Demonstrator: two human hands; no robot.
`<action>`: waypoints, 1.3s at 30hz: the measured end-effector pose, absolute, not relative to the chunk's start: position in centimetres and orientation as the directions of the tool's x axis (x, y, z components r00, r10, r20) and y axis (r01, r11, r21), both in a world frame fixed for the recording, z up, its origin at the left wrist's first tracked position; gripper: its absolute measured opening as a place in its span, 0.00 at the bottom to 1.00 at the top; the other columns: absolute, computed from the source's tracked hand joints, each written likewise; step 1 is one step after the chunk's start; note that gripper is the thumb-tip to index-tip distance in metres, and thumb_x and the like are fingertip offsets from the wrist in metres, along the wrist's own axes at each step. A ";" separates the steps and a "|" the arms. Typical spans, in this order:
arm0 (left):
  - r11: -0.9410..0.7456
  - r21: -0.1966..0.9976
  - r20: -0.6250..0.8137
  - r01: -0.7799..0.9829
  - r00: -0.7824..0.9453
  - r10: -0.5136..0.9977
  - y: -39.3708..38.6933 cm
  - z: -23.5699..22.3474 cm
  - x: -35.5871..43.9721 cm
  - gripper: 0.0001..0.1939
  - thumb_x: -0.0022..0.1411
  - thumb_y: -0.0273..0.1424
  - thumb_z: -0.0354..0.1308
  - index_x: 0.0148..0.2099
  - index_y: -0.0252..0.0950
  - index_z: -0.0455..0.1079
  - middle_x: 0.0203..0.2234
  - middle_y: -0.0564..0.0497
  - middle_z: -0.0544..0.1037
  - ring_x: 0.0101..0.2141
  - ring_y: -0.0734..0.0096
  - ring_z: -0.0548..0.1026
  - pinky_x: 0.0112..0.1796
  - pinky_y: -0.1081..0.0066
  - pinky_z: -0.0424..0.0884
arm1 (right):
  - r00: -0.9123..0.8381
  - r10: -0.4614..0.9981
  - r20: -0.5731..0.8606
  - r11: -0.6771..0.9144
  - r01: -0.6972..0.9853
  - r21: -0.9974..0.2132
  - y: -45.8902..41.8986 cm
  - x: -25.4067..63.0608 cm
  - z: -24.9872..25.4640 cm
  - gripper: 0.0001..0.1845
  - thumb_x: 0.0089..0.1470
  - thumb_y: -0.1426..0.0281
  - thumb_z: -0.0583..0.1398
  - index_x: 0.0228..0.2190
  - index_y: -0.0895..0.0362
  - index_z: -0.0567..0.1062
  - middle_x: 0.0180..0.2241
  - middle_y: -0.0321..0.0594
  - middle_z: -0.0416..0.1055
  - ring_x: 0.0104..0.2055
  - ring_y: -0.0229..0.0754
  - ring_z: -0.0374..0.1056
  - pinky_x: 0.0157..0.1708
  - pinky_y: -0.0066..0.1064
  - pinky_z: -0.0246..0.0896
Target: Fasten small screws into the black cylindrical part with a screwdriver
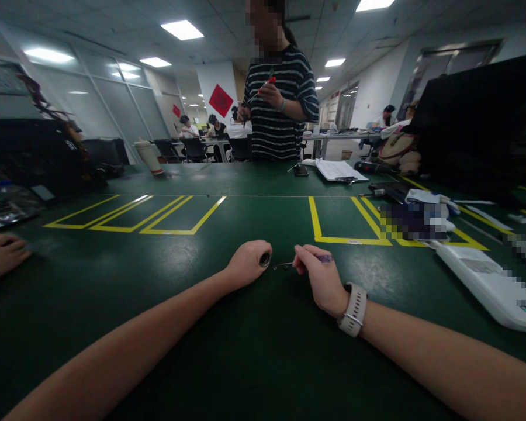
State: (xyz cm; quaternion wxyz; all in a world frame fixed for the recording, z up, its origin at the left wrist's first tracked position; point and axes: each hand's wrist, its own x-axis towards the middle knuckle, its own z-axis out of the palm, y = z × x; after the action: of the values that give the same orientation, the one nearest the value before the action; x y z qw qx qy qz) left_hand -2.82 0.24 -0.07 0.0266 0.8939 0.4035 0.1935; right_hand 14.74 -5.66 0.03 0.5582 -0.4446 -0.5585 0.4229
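My left hand (248,264) is closed around a dark cylinder (265,259). Its round open end, with a metallic rim, faces right; the rest is hidden in the fist. Opposite it, my right hand (319,275) pinches a thin metal tool (284,265) between thumb and fingers, its tip pointing left toward the cylinder. The tool and the cylinder are a small distance apart. By the tool's tip is a tiny dark ring (275,268), with another small dark piece (286,268) beneath the shaft. I cannot tell whether the ring touches the tool.
Yellow tape outlines (166,232) mark the green table (263,351). A white device (486,286), clipboard with papers (339,171) and power drill (372,168) are on the right. A cup (149,156) stands back left. Another person's hand (2,257) rests at left; a person (276,105) stands opposite.
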 end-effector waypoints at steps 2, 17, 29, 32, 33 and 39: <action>-0.674 0.206 0.326 0.709 0.600 0.731 0.2 -0.1 -2.8 0.04 0.51 0.21 0.52 0.28 0.34 0.63 0.23 0.52 0.69 0.26 0.72 0.67 0.28 0.73 0.62 | 0.033 0.966 0.257 0.255 0.045 -0.966 -5.8 14.7 0.2 0.19 0.53 0.63 0.53 0.15 0.55 0.67 0.16 0.33 0.60 0.22 0.37 0.57 0.24 0.31 0.50; -0.681 0.205 0.339 0.703 0.602 0.723 0.4 -0.4 -2.9 0.03 0.52 0.23 0.52 0.28 0.34 0.63 0.23 0.53 0.69 0.26 0.72 0.67 0.29 0.73 0.61 | -0.013 0.953 0.302 0.295 0.261 -0.919 -6.4 14.5 0.9 0.19 0.55 0.64 0.50 0.15 0.56 0.65 0.16 0.31 0.57 0.21 0.36 0.57 0.23 0.28 0.50; -0.691 0.203 0.352 0.694 0.606 0.713 0.2 -0.3 -2.8 0.03 0.53 0.23 0.52 0.28 0.34 0.64 0.24 0.53 0.69 0.26 0.73 0.68 0.28 0.74 0.61 | 0.021 0.963 0.268 0.252 0.280 -0.926 -6.1 14.5 0.5 0.19 0.55 0.62 0.51 0.17 0.56 0.66 0.16 0.32 0.58 0.21 0.36 0.57 0.23 0.29 0.50; -0.686 0.213 0.354 0.696 0.600 0.718 0.2 -0.2 -2.8 0.03 0.53 0.24 0.53 0.28 0.34 0.64 0.23 0.53 0.69 0.26 0.73 0.67 0.28 0.74 0.61 | 0.038 0.949 0.314 0.296 0.245 -0.923 -6.2 14.5 0.5 0.18 0.55 0.62 0.51 0.18 0.56 0.66 0.17 0.32 0.58 0.22 0.36 0.57 0.23 0.29 0.51; -0.684 0.221 0.357 0.695 0.595 0.720 0.2 -0.2 -2.8 0.02 0.53 0.24 0.53 0.28 0.34 0.64 0.23 0.53 0.69 0.26 0.73 0.67 0.28 0.74 0.61 | 0.038 0.942 0.334 0.317 0.232 -0.920 -6.3 14.6 0.6 0.18 0.55 0.62 0.51 0.18 0.56 0.66 0.17 0.32 0.58 0.22 0.36 0.58 0.24 0.29 0.51; -0.651 0.290 0.349 0.701 0.556 0.754 0.2 -0.1 -2.8 0.05 0.54 0.28 0.53 0.26 0.34 0.63 0.21 0.54 0.68 0.24 0.74 0.67 0.25 0.75 0.59 | -0.099 0.909 0.406 0.415 0.113 -0.903 -6.7 14.8 0.9 0.10 0.53 0.66 0.54 0.23 0.57 0.69 0.22 0.33 0.63 0.26 0.37 0.60 0.28 0.29 0.56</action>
State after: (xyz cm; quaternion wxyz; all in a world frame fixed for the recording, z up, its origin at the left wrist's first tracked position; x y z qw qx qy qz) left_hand -2.77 0.18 -0.08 0.0585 0.8802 0.4134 0.2255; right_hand 14.76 -6.67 0.86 0.5413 -0.3967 -0.6440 0.3674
